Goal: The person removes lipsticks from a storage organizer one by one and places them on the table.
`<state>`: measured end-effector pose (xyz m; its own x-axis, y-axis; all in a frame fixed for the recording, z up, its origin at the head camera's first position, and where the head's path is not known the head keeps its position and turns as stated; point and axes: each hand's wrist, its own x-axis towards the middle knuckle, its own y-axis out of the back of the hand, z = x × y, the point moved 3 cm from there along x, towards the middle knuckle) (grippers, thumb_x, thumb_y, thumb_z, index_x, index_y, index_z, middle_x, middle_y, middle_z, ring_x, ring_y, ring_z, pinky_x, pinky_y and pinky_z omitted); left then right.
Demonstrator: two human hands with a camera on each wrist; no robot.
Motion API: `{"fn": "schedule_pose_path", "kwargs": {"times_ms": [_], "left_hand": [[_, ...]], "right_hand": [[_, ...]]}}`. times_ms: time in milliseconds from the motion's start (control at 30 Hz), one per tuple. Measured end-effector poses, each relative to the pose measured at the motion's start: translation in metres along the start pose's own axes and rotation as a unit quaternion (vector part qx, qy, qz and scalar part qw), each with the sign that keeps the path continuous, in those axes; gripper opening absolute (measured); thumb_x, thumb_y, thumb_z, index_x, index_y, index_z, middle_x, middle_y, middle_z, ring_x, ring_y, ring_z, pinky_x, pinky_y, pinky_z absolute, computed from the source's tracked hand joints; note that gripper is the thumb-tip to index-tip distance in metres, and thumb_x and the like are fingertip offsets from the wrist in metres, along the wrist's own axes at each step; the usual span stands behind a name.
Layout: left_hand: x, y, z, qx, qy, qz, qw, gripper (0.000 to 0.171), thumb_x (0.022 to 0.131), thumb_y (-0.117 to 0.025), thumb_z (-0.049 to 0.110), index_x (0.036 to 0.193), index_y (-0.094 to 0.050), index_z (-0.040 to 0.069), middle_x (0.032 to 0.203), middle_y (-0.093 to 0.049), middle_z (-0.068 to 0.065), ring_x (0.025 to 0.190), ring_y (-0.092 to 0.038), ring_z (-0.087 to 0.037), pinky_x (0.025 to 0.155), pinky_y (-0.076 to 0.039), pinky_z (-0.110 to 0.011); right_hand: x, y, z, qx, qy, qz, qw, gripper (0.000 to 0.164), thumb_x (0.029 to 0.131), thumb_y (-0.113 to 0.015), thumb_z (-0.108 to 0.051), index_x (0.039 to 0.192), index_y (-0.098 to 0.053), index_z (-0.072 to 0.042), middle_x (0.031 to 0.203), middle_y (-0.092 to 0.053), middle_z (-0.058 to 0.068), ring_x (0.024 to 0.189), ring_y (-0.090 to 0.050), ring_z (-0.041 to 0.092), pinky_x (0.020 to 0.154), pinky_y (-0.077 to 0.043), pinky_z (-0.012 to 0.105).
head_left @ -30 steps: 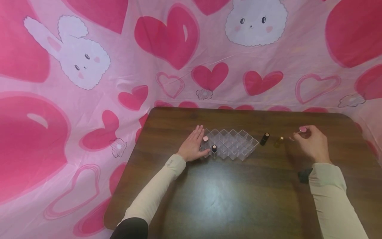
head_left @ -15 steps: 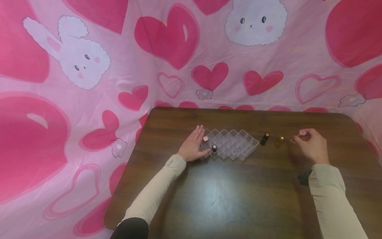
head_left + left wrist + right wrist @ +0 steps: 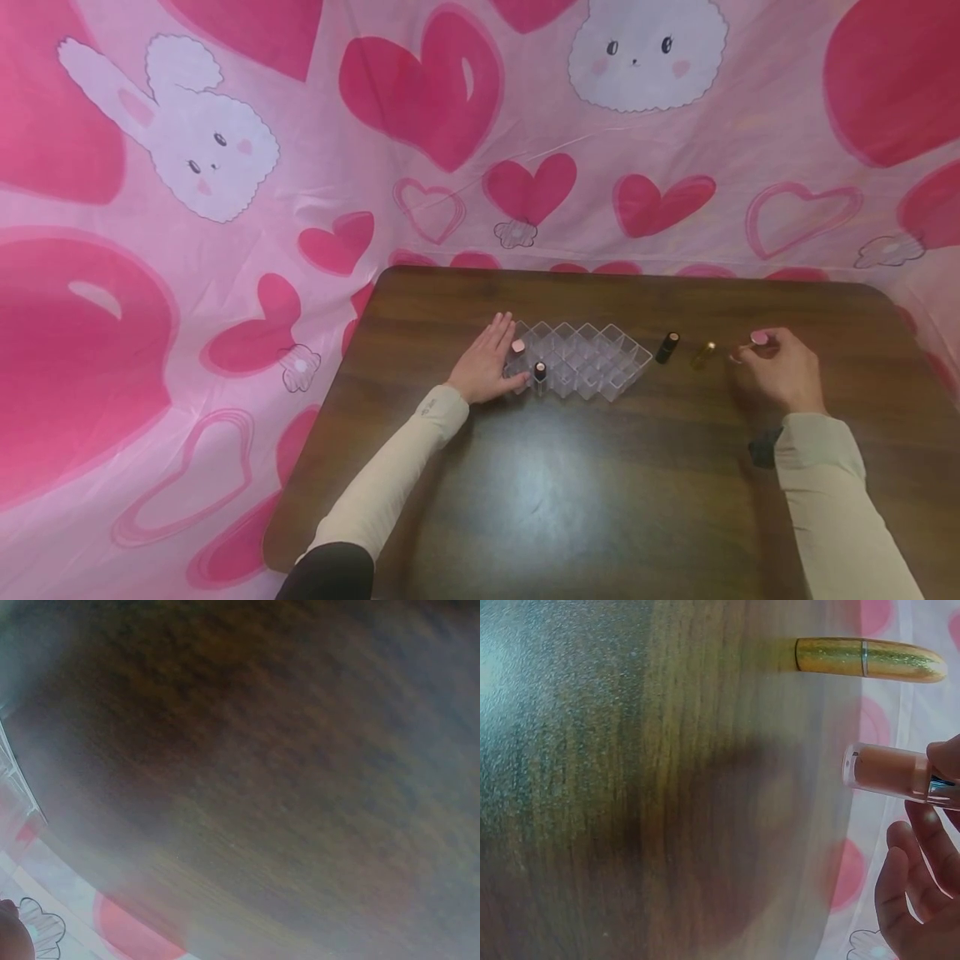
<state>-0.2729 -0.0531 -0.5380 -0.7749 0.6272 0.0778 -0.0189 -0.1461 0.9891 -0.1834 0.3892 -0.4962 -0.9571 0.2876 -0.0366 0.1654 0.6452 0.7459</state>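
Note:
A clear diamond-celled lipstick organizer [image 3: 588,362] stands on the table. My left hand [image 3: 480,367] rests flat along its left end, thumb across the near corner. Two tubes stand in cells by that hand: one with a pale pink top [image 3: 518,347] and a black one [image 3: 540,372]. To the right, my right hand [image 3: 787,367] pinches a lip gloss tube [image 3: 889,771], clear with a peachy filling, by its pink cap [image 3: 759,337]. Whether its base touches the table, I cannot tell. A gold lipstick [image 3: 870,660] stands upright beside it, and a black lipstick [image 3: 667,347] stands nearer the organizer.
The brown wooden table [image 3: 525,500] has rounded corners. Behind and left of it hangs a pink cloth [image 3: 450,208] with hearts and rabbits. A dark object [image 3: 763,448] shows at the right wrist. The left wrist view holds mostly blurred tabletop [image 3: 262,787].
My right hand has lowered slightly with the lip gloss, which now looks more upright. The left hand stays on the organizer. The head view has shifted a little.

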Motion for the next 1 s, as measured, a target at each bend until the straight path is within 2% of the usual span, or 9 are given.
{"fn": "schedule_pose_path", "kwargs": {"times_ms": [300,1000], "left_hand": [[0.000,0.000,0.000,-0.003,-0.002,-0.002,1.0000,0.096,0.088,-0.040,0.068,0.154,-0.014,0.004,0.164,-0.006,-0.010,0.152,-0.001,-0.023,0.124,-0.012,-0.034],[-0.001,0.003,0.001,-0.009,0.001,-0.007,0.9999,0.096,0.088,-0.043,0.067,0.154,-0.014,0.004,0.164,-0.003,-0.008,0.152,0.000,-0.022,0.124,-0.011,-0.033]], "right_hand": [[0.001,-0.004,0.006,-0.008,-0.010,-0.014,1.000,0.052,0.096,-0.052,-0.036,0.123,-0.047,0.008,0.116,-0.056,0.035,0.106,-0.051,0.050,0.085,-0.041,0.060],[0.000,-0.008,0.012,-0.023,-0.012,-0.020,0.999,0.051,0.096,-0.054,-0.033,0.122,-0.047,0.009,0.116,-0.054,0.035,0.104,-0.051,0.051,0.081,-0.043,0.060]]}}
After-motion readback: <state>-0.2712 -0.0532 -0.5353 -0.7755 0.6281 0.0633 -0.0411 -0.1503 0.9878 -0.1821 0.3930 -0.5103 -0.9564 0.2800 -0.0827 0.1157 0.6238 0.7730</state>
